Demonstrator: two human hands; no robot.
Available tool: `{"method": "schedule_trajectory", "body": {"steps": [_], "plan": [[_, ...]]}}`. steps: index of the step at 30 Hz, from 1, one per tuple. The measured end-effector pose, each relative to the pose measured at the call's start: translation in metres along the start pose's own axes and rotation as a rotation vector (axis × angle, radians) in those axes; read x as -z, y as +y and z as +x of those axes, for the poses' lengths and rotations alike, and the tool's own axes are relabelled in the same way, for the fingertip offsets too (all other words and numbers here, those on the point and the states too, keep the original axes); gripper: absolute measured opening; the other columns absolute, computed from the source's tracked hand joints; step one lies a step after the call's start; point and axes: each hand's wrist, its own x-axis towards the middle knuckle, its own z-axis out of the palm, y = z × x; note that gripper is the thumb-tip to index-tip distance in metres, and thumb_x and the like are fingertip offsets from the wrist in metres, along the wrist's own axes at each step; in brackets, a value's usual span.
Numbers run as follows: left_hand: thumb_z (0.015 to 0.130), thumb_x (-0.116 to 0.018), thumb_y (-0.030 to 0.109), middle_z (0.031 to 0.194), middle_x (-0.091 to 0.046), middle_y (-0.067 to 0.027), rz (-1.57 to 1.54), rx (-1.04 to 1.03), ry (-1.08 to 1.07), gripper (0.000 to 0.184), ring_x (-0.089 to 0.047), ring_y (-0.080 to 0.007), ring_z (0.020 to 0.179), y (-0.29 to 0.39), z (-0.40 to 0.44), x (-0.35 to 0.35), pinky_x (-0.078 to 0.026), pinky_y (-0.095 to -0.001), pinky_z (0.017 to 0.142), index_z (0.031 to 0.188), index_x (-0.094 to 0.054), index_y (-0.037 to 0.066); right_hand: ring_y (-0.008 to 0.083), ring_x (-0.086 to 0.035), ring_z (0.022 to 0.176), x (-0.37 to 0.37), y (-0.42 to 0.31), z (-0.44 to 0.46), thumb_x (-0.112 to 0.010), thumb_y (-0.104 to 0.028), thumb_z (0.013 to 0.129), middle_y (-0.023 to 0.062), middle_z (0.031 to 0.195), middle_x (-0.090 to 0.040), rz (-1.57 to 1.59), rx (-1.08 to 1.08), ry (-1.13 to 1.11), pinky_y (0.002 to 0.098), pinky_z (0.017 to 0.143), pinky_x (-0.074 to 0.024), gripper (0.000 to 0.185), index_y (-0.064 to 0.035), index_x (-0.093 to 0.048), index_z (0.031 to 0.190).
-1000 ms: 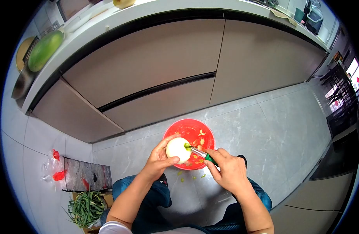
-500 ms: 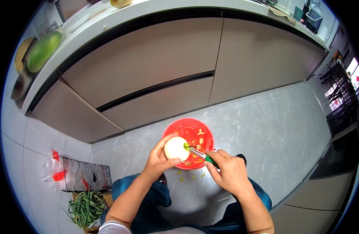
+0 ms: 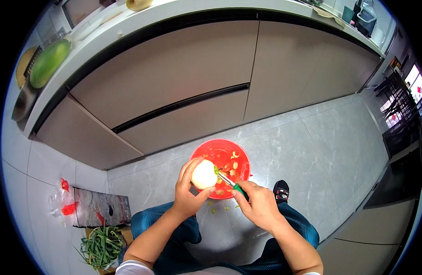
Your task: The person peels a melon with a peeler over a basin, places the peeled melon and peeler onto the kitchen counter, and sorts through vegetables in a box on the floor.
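Observation:
My left hand (image 3: 187,192) is wrapped around a peeled pale fruit (image 3: 204,175) that looks like a pear, with a dark stem and a patch of green skin around it facing right. In my right hand (image 3: 259,205) is a peeler (image 3: 228,180) with a metal shaft and a green handle. Its tip touches the fruit at the green patch by the stem. Below both hands a red basin (image 3: 244,156) stands on the floor, with bits of peel (image 3: 235,165) inside. Several small peel scraps (image 3: 213,211) lie on the tiles in front of it.
Grey drawer cabinets (image 3: 183,68) run across the back under a white countertop (image 3: 183,8), which holds a green melon-like fruit (image 3: 49,63) at left. Green onions (image 3: 102,247) sit in a box at lower left, beside a marbled grey box (image 3: 103,208) and a plastic bag (image 3: 62,201).
My right hand and the peeler have shifted slightly left and the peeler is angled more steeply. The fruit has moved a little left. My right shoe shows more now.

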Motion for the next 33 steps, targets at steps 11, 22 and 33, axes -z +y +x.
{"method": "schedule_trajectory", "body": {"steps": [11,22,33], "plan": [[0.075,-0.079,0.004,0.143,-0.050,-0.0248,0.429,-0.285,0.005,0.069,-0.051,-0.0426,0.132,0.004,0.003,0.001,-0.044,-0.0485,0.110,0.139,-0.054,0.004,0.0330,-0.069,0.074,-0.010,0.011,0.002,-0.061,-0.029,0.102,0.0231,0.084,-0.070,0.256,-0.226,-0.202,0.0421,0.067,-0.0529,0.035,0.0034,-0.067,0.112],[0.075,-0.070,-0.002,0.143,-0.051,-0.0167,0.603,-0.391,-0.026,0.060,-0.050,-0.0433,0.129,0.002,0.007,-0.003,-0.046,-0.0514,0.109,0.132,-0.062,0.011,0.0062,-0.040,0.064,-0.012,0.018,0.002,-0.054,-0.035,0.108,-0.0059,0.071,-0.046,0.732,-0.450,-0.404,0.0249,0.057,-0.0362,0.035,-0.0011,-0.064,0.112],[0.081,-0.079,-0.002,0.144,-0.049,-0.0149,-0.428,0.123,0.058,0.079,-0.049,-0.0248,0.136,-0.006,0.004,-0.008,-0.044,-0.0389,0.114,0.149,-0.038,0.000,0.0187,-0.058,0.069,0.008,0.010,0.006,-0.058,-0.034,0.104,0.0119,0.074,-0.063,0.507,-0.302,-0.293,0.0363,0.065,-0.0463,0.035,0.0010,-0.064,0.109]]}}
